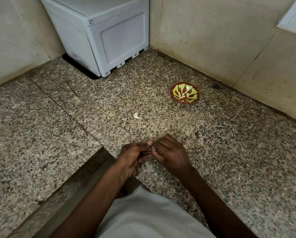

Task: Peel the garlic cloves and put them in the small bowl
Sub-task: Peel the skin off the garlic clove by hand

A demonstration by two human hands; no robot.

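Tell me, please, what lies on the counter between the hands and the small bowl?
In the head view, mostly bare counter. One pale garlic piece lies left of the line from the hands to the bowl, touching neither.

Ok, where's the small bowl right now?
The small bowl sits on the granite counter, far right of the head view, near the right wall, beyond the loose garlic piece.

Small bowl point(185, 93) holds peeled cloves point(182, 96); garlic skin point(137, 115) lies nearby.

Speckled polished granite counter point(229, 152), glossy glazed small bowl point(185, 93), matt plastic appliance point(109, 40)
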